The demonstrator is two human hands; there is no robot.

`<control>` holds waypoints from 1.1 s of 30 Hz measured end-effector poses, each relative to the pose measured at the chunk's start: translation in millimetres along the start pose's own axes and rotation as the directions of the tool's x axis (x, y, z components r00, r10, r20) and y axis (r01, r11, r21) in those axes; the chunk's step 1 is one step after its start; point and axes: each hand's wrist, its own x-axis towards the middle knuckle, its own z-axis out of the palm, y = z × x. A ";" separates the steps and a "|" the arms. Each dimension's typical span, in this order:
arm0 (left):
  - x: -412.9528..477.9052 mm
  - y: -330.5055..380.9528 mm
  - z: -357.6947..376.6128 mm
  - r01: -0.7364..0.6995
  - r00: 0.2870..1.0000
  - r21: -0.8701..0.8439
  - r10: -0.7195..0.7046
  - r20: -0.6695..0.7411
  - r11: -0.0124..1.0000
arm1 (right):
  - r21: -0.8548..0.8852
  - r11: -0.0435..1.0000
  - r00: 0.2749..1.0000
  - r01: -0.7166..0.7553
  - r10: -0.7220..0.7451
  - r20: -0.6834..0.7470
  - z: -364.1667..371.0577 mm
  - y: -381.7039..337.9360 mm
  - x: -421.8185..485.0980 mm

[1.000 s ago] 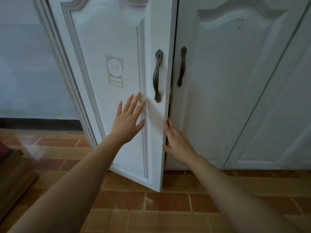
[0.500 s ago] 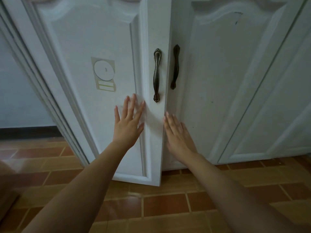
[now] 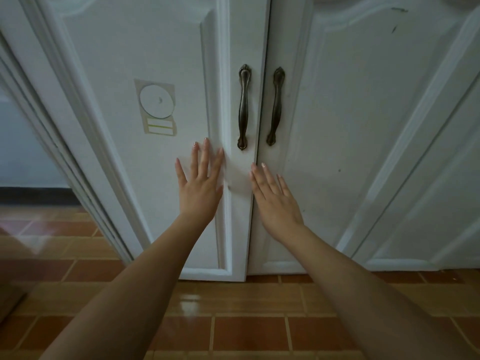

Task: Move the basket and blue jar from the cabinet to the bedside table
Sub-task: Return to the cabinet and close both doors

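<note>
Head view: the left hand (image 3: 200, 184) lies flat against the left cabinet door (image 3: 124, 105), fingers spread and extended, holding nothing; the right hand (image 3: 276, 201) lies flat against the right cabinet door (image 3: 363, 126), fingers extended and close together, holding nothing. The left door's free edge stands slightly proud of the right door at the bottom, so the pair appears nearly, not fully, shut. Two dark metal handles (image 3: 244, 106) flank the seam, above both hands and untouched. The basket and blue jar are not visible; whether they are behind the doors or already at the bedside table cannot be told, and the bedside table is also out of view. Risks, as judgement: the right index fingertip sits just beside the seam, so further pressure on the left door could pinch it; a hard push could make the door rebound ajar; if the items are still inside, shutting the doors works against the task. The glossy tiled floor (image 3: 233, 328) could be slippery while leaning forward. Compared with the earlier frames: the left door was clearly swung open a second ago, with the right hand curled around its free edge; it has since swung almost closed, and the right hand has moved onto the right door's face.
</note>
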 end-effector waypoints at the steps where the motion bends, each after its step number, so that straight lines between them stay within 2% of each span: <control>1: 0.7 0.9 1.3 0.009 1.000 0.025 -0.009 0.005 1.000 | -0.009 1.000 1.000 -0.005 0.005 0.000 0.7 -0.8 1.4; 13: 12.2 5.5 11.4 0.065 0.997 0.140 -0.072 0.042 0.988 | -0.045 0.999 0.999 -0.010 0.012 0.030 7.6 4.4 17.9; 20: 20.2 5.9 17.1 0.063 0.995 0.089 -0.070 0.076 0.994 | -0.099 0.995 1.000 -0.023 0.023 0.005 14.4 7.2 27.3; 25: 24.7 6.2 19.0 0.069 0.994 0.080 -0.075 0.073 0.994 | -0.067 0.996 0.998 -0.056 0.054 -0.021 20.3 5.6 33.6; 33: 22.8 4.8 15.8 0.071 0.993 0.058 -0.076 0.092 0.996 | -0.110 0.994 1.000 -0.022 0.021 -0.014 20.4 11.4 32.6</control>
